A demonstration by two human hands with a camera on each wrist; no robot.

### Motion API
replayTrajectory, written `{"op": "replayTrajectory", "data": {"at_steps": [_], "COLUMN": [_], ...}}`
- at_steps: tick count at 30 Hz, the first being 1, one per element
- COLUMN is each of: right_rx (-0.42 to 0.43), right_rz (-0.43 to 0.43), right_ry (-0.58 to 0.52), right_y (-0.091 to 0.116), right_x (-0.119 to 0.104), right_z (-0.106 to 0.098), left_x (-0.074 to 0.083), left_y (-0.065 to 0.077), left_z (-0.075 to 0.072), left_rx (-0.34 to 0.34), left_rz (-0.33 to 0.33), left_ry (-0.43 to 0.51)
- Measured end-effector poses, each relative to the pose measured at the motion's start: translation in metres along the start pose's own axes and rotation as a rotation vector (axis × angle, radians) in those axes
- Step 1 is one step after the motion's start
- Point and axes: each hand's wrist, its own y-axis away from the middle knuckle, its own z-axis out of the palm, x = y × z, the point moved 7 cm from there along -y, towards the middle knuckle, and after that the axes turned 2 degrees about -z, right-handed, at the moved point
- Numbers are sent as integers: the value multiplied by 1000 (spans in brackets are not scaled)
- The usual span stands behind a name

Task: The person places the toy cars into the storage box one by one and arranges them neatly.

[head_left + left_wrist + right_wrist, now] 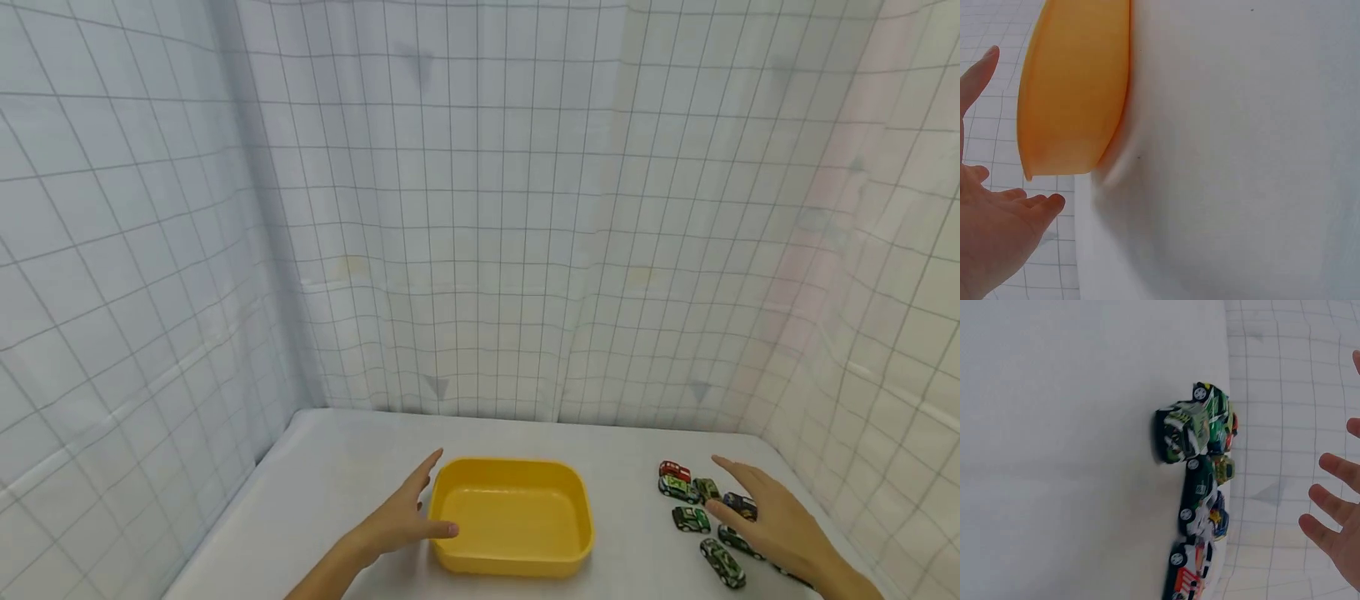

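A yellow rectangular plastic tray stands on the white table, its side wall large in the left wrist view. My left hand is at the tray's left edge, fingers extended and thumb over the near left corner; whether it touches cannot be told. Above a cluster of small toy cars at the right hovers my right hand, fingers spread, holding nothing. Among them are a red car, a bright green car, a dark green car and a camouflage car. A white-and-orange car shows in the right wrist view. The hand partly hides several cars.
White cloth with a grid pattern hangs behind the table and on both sides. The white tabletop stretches between the tray and the cars, and also left of the tray.
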Motion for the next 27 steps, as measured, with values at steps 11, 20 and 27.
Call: {"op": "replayTrajectory", "data": {"at_steps": [11, 20, 27], "right_rx": [-191, -261, -237], "right_rz": [245, 380, 319], "right_ry": [-135, -184, -81], "right_y": [38, 62, 73], "right_x": [63, 95, 114], "right_z": [12, 28, 28], "left_x": [-15, -16, -15], "left_y": [7, 6, 4], "left_z": [18, 13, 15], "left_rx": [-64, -38, -43], "left_rz": [-83, -96, -94], "left_ry": [169, 224, 263]}}
